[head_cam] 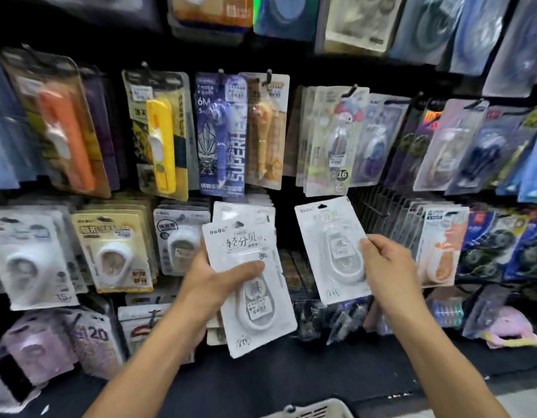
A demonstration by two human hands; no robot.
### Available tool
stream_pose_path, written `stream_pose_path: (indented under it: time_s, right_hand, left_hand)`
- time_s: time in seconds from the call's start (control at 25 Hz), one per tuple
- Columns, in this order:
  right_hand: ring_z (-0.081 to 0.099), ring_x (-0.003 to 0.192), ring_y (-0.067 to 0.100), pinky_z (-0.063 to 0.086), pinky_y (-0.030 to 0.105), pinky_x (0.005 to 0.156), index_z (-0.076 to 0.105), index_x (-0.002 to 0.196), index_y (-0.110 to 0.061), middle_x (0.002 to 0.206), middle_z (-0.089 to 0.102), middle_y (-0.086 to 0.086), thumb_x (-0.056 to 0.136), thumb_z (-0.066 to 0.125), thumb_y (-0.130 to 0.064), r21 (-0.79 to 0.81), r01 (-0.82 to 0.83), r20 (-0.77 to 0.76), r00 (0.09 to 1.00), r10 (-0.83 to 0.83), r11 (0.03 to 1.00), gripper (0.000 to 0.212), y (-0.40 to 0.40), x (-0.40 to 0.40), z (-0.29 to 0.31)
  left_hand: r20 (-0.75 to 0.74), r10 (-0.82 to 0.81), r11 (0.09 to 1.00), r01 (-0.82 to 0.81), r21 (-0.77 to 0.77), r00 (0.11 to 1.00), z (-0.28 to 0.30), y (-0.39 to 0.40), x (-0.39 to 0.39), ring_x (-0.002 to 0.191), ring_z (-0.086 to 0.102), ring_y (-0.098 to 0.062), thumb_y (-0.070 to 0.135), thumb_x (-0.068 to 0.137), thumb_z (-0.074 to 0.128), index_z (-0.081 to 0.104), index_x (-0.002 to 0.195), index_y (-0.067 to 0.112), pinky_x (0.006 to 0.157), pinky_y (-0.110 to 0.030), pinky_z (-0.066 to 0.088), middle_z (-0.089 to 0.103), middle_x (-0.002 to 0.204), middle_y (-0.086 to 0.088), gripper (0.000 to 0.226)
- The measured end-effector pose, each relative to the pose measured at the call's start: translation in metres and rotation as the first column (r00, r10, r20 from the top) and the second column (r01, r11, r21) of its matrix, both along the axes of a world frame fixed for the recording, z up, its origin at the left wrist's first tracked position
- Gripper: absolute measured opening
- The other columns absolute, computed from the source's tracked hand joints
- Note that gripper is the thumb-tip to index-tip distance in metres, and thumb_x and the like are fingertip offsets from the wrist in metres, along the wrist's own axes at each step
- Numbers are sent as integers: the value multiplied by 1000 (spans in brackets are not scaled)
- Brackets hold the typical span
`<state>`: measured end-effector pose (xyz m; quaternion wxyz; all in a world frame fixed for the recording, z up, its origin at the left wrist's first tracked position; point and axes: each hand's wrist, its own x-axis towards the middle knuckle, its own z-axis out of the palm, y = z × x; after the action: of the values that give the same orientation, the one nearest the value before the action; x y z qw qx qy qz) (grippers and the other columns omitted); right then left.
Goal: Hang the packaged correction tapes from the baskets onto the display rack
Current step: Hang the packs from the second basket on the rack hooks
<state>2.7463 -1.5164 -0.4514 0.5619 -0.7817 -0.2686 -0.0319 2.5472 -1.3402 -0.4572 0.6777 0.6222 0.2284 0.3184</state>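
Observation:
My left hand (214, 285) grips a stack of white packaged correction tapes (255, 300), thumb across the front pack, with more packs fanned behind it. My right hand (387, 267) pinches a single white correction tape pack (330, 245) by its right edge, held upright in front of a dark gap in the display rack (375, 206). The pack's hang hole is at its top. A white basket rim (312, 410) shows at the bottom edge of the view.
Rows of hanging stationery packs fill the rack: an orange one (65, 140), a yellow one (160, 143), a blue "6M" one (222, 134). White tape packs (29, 260) hang at lower left. Bare wire hooks (378, 211) stick out right of the held pack.

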Motion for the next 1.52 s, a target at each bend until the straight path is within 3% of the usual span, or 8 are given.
stream_pose_path:
  time_s: [0.24,0.36,0.48,0.6,0.84,1.16,1.36,1.52]
  right_hand:
    - [65,68,27,47,38,62,67,89,-35,87,72,3,100,55,-31,39,7,-98,995,-3,999,17,-1,-8,-18]
    - [67,94,20,55,39,70,53,124,-38,116,61,-11,96,60,-45,66,-16,-309,950,36,998,29,12,-13,-15]
    - [65,107,5,54,27,83,56,122,-50,121,65,-19,76,72,-67,62,-366,-270,889,369,928,52,12,-48,-28]
    - [74,94,14,59,24,72,67,109,-42,109,77,-2,72,85,-49,127,-599,-311,733,605,791,42,17,-77,-44]
    - [50,40,10,35,19,35,70,107,-15,73,72,0,78,77,-34,401,-95,-478,827,297,911,36,-3,-42,-31]
    - [51,37,5,33,18,32,79,102,-30,75,77,-1,89,72,-17,326,44,-478,869,125,944,20,-17,-35,-24]
    - [68,96,7,56,40,90,40,147,-39,132,59,-14,83,80,-37,216,-129,-503,835,223,968,76,-5,-45,-32]
    - [75,96,25,59,28,73,73,112,-28,107,77,3,70,85,-43,276,-444,-484,702,522,853,46,8,-70,-41]
  left_hand:
    - [39,-55,998,56,-41,998,-10,4,9,88,78,-22,34,47,95,68,113,20,64,-25,61,80,102,0,73]
    - [64,-51,998,54,-39,997,-10,5,8,86,78,-20,28,49,100,69,112,20,62,-23,60,81,100,1,71]
    - [75,-55,998,58,-37,996,-11,3,12,89,78,-19,29,51,100,74,103,28,66,-25,62,80,101,2,58]
    - [86,-126,991,129,-33,988,-11,0,12,96,77,-20,38,47,98,73,100,37,71,-28,62,79,107,0,59]
    - [144,-77,994,88,-72,987,-7,8,4,100,76,-29,31,43,98,71,105,41,85,-53,60,78,111,-3,68]
    - [138,-71,993,83,-80,988,-6,6,3,99,76,-29,29,46,100,72,105,40,81,-52,61,79,110,-4,66]
    - [68,-194,981,195,3,979,-10,-2,3,99,76,-26,28,52,96,70,108,42,74,-40,64,78,110,-2,64]
    - [-55,-332,939,335,77,942,-11,-10,6,102,76,-27,17,64,95,68,113,41,80,-39,63,78,113,-3,61]
